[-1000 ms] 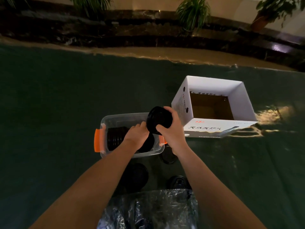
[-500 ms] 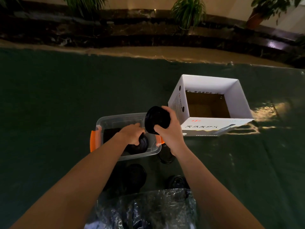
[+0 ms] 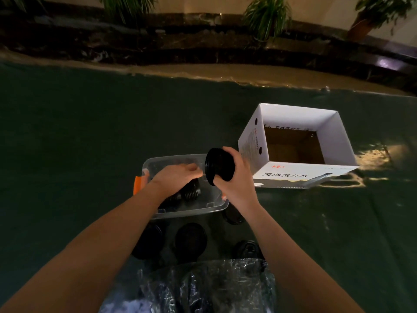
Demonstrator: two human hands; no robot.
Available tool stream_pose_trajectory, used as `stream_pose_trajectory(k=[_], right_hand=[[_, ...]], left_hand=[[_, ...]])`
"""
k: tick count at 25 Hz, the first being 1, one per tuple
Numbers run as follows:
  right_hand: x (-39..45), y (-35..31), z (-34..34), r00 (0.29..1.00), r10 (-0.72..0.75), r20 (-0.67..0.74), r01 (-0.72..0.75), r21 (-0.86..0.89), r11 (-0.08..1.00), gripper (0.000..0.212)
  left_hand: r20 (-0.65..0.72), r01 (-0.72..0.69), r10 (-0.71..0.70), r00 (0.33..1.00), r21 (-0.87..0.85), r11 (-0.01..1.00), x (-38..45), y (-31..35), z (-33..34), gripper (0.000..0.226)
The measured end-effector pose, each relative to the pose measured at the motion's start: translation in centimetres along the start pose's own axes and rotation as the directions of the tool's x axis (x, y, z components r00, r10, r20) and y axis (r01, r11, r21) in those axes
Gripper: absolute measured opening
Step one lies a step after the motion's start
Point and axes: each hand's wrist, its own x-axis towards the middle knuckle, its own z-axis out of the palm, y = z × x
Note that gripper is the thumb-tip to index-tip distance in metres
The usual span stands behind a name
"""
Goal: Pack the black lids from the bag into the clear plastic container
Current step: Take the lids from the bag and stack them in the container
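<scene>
My right hand (image 3: 237,177) grips a stack of black lids (image 3: 220,167), held on edge over the right end of the clear plastic container (image 3: 162,160) with orange handles. Over the container, my left hand (image 3: 176,176) hovers palm down with its fingertips reaching toward the stack; it holds nothing that I can see. Stacks of black lids (image 3: 190,193) lie inside the container, partly hidden by my left wrist. The crumpled clear bag (image 3: 203,288) lies at the bottom edge, between my forearms.
Loose black lids (image 3: 190,241) lie on the dark green cloth between bag and container, with another lid (image 3: 232,216) under my right wrist. An open white cardboard box (image 3: 293,175) stands just right of the container. A planter ledge runs along the back.
My left hand has come up out of the container, away from the lids it was on, and reaches toward the stack in my right hand. That stack has tilted slightly.
</scene>
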Motion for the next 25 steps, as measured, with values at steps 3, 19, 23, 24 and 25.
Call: stream_pose_trajectory(k=[3,19,23,24,25], right_hand=[[-1.1,-0.2,1.5,0.988,-0.133,0.082,0.151,-0.276,0.949,0.078],[-0.5,-1.8,5.0,0.974,-0.103,0.201,0.220,-0.748,0.627,0.075],[1.2,-0.8,6.7,0.970,0.074,0.232,0.129,-0.748,0.651,0.071],[1.5,-0.4,7.1,0.962,0.112,0.250,0.115,-0.738,0.665,0.071],[1.7,0.1,7.4,0.947,0.154,0.283,0.106,-0.724,0.682,0.072]], left_hand=[[0.037,-0.072,0.068,0.997,0.122,0.990,-0.3,0.3,-0.4,0.048],[0.116,0.056,-0.058,0.992,0.020,0.998,-1.3,-1.6,-1.1,0.023],[0.222,0.199,-0.161,0.962,-0.163,0.966,-1.8,-1.9,-0.6,0.023],[0.208,0.215,-0.173,0.963,-0.201,0.956,-2.1,-1.9,-0.7,0.022],[0.185,0.237,-0.195,0.963,-0.242,0.941,-2.4,-2.0,-0.6,0.023]])
